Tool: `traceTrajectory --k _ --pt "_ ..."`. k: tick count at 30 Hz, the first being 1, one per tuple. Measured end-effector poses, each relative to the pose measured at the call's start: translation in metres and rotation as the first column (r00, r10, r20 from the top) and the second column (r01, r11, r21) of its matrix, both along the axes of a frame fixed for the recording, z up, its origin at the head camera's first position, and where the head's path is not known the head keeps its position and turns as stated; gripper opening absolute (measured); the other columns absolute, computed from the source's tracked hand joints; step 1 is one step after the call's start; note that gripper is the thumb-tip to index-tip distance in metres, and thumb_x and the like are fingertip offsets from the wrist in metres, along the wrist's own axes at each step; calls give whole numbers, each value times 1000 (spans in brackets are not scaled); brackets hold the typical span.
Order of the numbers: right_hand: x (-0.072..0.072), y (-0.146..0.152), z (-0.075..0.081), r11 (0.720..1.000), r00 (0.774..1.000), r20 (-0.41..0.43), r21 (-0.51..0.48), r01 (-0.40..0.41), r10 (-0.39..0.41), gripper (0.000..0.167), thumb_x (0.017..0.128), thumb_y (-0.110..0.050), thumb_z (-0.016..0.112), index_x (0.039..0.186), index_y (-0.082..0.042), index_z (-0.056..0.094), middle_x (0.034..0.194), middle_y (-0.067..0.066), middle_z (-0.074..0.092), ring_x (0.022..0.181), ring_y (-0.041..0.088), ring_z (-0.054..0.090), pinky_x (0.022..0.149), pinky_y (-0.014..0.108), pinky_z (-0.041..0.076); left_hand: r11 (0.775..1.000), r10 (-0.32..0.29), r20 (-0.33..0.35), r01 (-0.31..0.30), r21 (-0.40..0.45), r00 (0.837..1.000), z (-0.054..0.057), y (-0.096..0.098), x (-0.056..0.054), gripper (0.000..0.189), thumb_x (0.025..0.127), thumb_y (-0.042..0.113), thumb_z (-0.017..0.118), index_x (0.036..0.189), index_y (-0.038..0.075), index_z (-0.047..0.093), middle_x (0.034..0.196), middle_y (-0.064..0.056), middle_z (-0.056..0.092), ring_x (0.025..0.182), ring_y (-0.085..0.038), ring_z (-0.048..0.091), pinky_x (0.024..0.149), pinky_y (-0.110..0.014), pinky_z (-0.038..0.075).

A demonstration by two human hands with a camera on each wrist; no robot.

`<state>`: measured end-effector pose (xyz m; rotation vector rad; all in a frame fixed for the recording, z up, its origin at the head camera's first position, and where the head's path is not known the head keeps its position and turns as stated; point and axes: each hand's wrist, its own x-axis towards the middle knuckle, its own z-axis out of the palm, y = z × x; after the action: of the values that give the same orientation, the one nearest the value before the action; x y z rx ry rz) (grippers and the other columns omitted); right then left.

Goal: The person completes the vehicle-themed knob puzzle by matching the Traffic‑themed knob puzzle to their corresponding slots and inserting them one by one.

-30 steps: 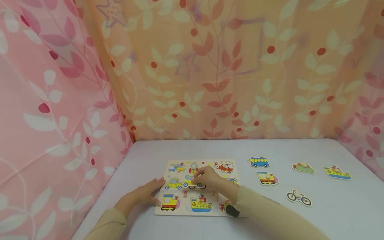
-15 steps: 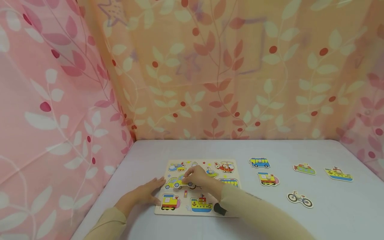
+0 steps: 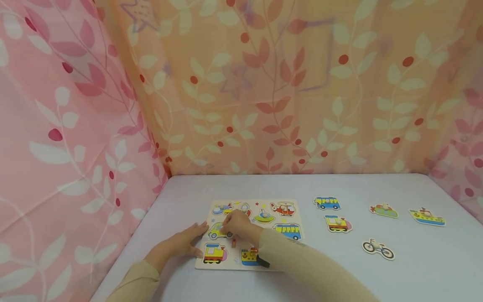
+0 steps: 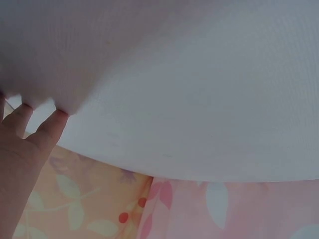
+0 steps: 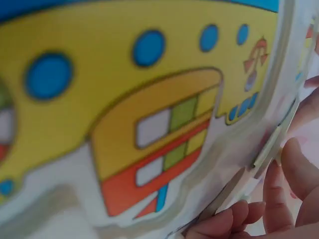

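Observation:
A wooden puzzle board [image 3: 234, 262] with printed vehicles lies on the table. My right hand [image 3: 239, 224] pinches a yellow car puzzle piece [image 3: 216, 231] over the car picture at the board's left side; its fingers hide part of the piece. In the right wrist view, that hand's curled fingers [image 5: 237, 216] show beyond the large printed ship [image 5: 149, 99]. My left hand [image 3: 185, 243] rests at the board's left edge with fingers spread, and in the left wrist view its fingertips [image 4: 61, 113] touch the white surface. Airplane [image 3: 222, 208], rocket [image 3: 245, 208], UFO [image 3: 265, 216] and helicopter [image 3: 284, 208] pieces sit along the board's top.
Right of the board lie loose knobbed pieces: a bus [image 3: 327, 203], a train [image 3: 338, 224], a submarine [image 3: 384, 210], a ship [image 3: 427, 217] and a bicycle [image 3: 378, 249]. Floral curtains [image 3: 241, 105] stand behind and beside the white table [image 3: 415, 277].
My right hand has moved left with the yellow car piece, from the middle of the board onto the car picture, uncovering the UFO and bus picture. My left hand has stayed at the edge.

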<state>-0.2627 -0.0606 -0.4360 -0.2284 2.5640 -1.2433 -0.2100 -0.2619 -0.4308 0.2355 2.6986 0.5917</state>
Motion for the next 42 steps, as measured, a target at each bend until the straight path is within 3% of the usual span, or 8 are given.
traceTrajectory --k 10,22,30,36,42 --pt "-4 -4 10 997 999 6 63 -35 35 17 79 -20 82 74 -11 69 76 0 61 68 15 54 58 26 44 999 -43 -26 44 25 999 -1 -3 0 86 75 28 82 148 11 41 157 -8 30 145 -38 18 110 -63 21" --pt "-7 -4 10 998 998 22 18 -66 65 18 81 -15 80 75 -9 64 72 2 60 61 14 51 52 24 39 998 -55 -36 55 -22 998 4 1 -1 87 77 30 81 150 10 38 158 -9 28 145 -38 16 109 -65 19" --pt "-14 0 6 988 988 29 34 -151 150 6 82 -8 78 83 -5 73 79 1 65 73 13 57 72 29 50 1000 -24 -15 24 2 1000 2 2 3 86 76 28 82 149 13 39 158 -6 29 146 -36 16 110 -64 19" --pt "-22 -4 3 989 993 64 107 -107 100 10 82 -15 79 88 -6 75 87 4 64 78 16 60 77 31 52 1000 -20 0 20 2 1000 0 1 2 85 77 28 81 150 14 40 158 -4 29 146 -35 16 111 -63 20" --pt "-30 -13 3 974 994 101 218 -62 41 24 83 -25 79 88 -3 70 80 5 60 72 17 58 73 29 50 1000 -28 -8 28 -8 1000 4 1 1 85 77 27 81 150 14 39 158 -5 29 145 -36 17 110 -64 19"
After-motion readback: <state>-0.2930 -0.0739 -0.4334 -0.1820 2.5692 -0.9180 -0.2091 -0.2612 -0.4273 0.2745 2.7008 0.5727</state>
